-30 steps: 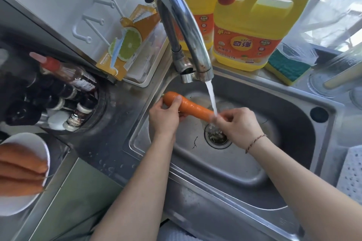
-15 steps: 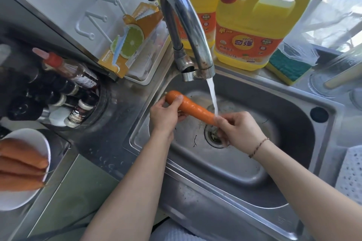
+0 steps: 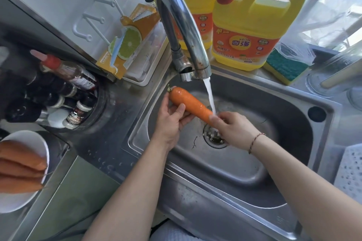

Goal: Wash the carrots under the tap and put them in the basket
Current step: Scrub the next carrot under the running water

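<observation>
An orange carrot (image 3: 188, 102) lies slanted over the steel sink (image 3: 284, 103), its thin end under the running water from the curved tap (image 3: 182, 25). My left hand (image 3: 172, 121) holds the thick half from below, thumb on top. My right hand (image 3: 233, 129) grips the thin end, which its fingers hide. Three more carrots (image 3: 19, 170) lie on a white plate (image 3: 23, 199) at the far left. A white perforated basket (image 3: 350, 172) shows at the right edge.
Two yellow detergent jugs (image 3: 252, 31) and a green-yellow sponge (image 3: 286, 66) stand behind the sink. Sauce bottles and spice jars (image 3: 64, 88) crowd the left counter. An orange lemon-print packet (image 3: 127, 43) leans on a white tray. The drain (image 3: 214, 137) sits under my right hand.
The thick end of the carrot has slid further out of my left hand toward the back left, showing its stalk stub. My right hand stays on the thin end under the stream.
</observation>
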Demonstrator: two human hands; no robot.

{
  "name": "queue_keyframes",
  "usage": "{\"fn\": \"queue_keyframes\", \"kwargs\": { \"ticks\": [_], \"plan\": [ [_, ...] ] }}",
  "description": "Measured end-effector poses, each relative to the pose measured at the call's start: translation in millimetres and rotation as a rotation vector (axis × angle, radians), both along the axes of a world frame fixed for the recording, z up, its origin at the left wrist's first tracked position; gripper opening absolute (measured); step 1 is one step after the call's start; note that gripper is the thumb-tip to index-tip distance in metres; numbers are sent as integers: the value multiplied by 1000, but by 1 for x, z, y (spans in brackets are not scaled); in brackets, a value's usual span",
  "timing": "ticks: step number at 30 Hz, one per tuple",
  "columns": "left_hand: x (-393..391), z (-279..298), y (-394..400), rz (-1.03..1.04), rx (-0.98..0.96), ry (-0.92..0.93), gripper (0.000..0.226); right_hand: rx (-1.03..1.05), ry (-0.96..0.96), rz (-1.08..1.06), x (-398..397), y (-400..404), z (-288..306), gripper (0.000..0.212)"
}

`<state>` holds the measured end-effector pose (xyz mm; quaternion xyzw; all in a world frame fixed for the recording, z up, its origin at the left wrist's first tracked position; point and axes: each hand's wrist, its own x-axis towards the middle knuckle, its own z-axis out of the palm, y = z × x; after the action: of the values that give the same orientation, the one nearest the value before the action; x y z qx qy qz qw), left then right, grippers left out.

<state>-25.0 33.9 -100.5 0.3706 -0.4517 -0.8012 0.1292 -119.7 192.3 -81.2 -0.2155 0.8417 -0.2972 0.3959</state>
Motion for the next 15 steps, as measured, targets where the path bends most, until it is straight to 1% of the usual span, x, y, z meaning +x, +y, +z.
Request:
{"fn": "queue_keyframes", "kwargs": {
  "ticks": [3,4,6,7,9,12,13,14,15],
  "plan": [
    [-3,2,12,-79,7,47,47,150,149,41,-1,-13,7,57],
    [-4,4,16,-116,-1,60,47,187,171,43,-1,-16,8,60],
    [-6,4,19,-154,-19,90,48,171,153,22,-3,-21,10,63],
    [-6,4,17,-146,-17,102,48,120,113,9,-4,-22,9,61],
    [-5,4,10,-129,-9,131,47,-47,-24,5,-3,-20,8,54],
    [1,6,-1,-126,11,146,49,-240,-335,-27,-3,-6,5,43],
    [1,6,-2,-129,13,143,50,-265,-422,-64,-2,-4,4,39],
    [1,6,0,-131,12,134,50,-254,-455,-109,-1,-4,3,39],
    [0,4,2,-132,6,123,48,-212,-425,-161,1,-8,4,42]
  ]
}}
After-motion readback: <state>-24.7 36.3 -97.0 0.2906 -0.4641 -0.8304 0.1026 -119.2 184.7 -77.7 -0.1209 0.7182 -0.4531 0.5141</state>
